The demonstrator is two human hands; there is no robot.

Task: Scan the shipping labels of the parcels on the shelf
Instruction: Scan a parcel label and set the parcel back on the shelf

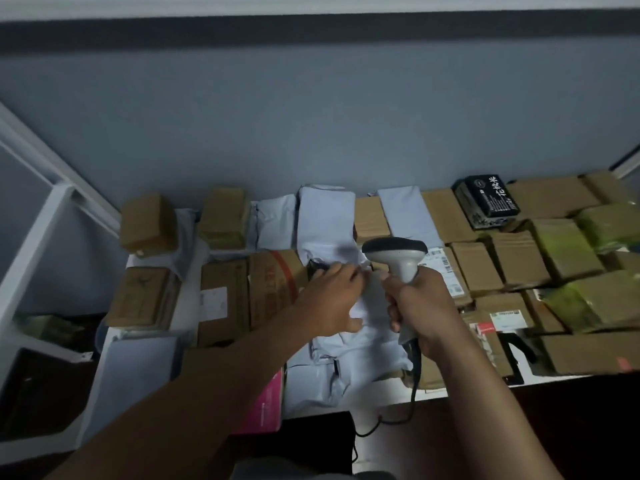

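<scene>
White poly mailer [332, 237], soft and floppy by the look of it, is lying mid-shelf among the cardboard boxes [225, 296]. It's being touched near its crumpled lower end by the left hand [329, 299], fingers apart. The barcode scanner [398, 258] is clamped in the right hand [422, 306]. Probably light and slippery, so it's best pinched by an edge and flattened so the label can be read.
</scene>
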